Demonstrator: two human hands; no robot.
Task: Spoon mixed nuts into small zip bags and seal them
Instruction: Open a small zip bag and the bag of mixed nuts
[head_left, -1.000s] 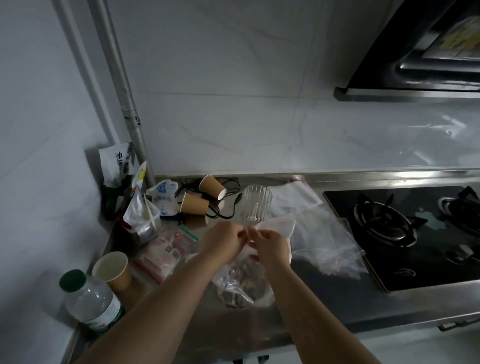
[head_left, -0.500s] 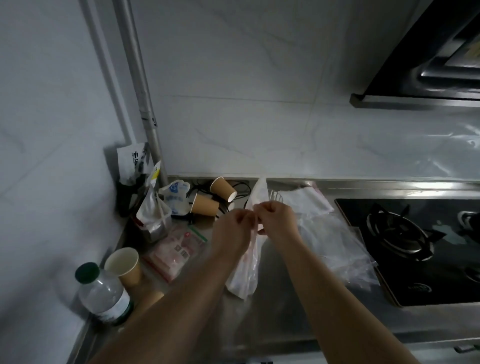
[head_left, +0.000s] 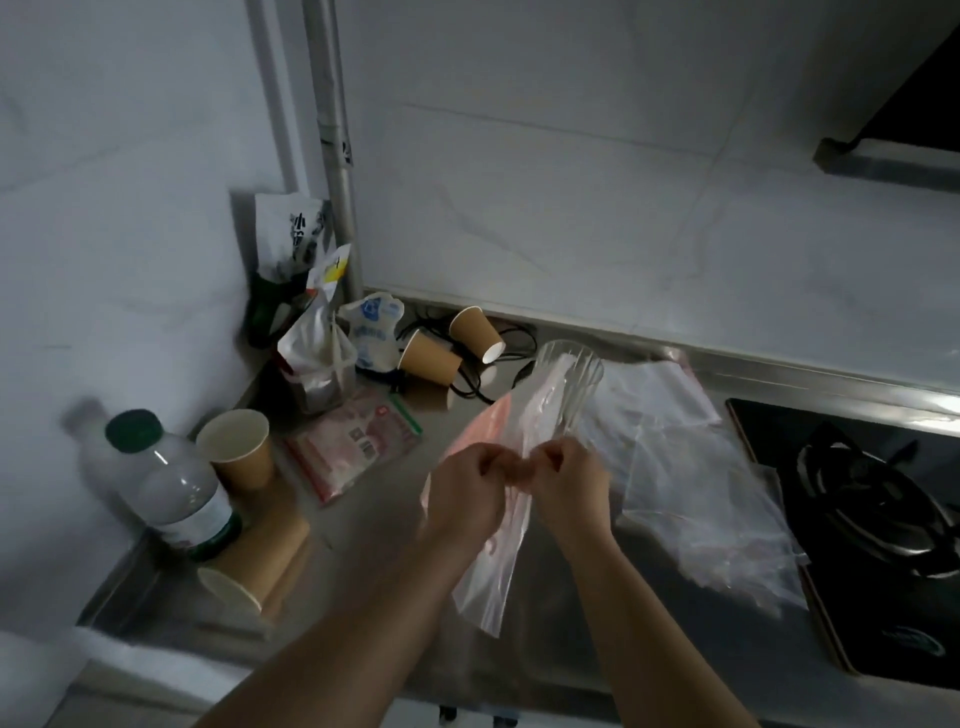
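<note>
Open room: the steel counter (head_left: 363, 540) lay bare in front of the hands; the stove (head_left: 878, 525) closed off its right side, clutter its left.
Left hand (head_left: 464, 499): curled, fingers pinched on the zip bag (head_left: 493, 566), knuckles nearly touching the right hand.
Right hand (head_left: 566, 480): likewise pinched on the bag's upper part.
Zip bag: held upright above the counter, left of the stove; contents could not be made out.
Upright paper cup (head_left: 236, 449): beside the bottle (head_left: 171, 483), looked empty.
Loose bags (head_left: 696, 483): heaped between hands and stove.
</note>
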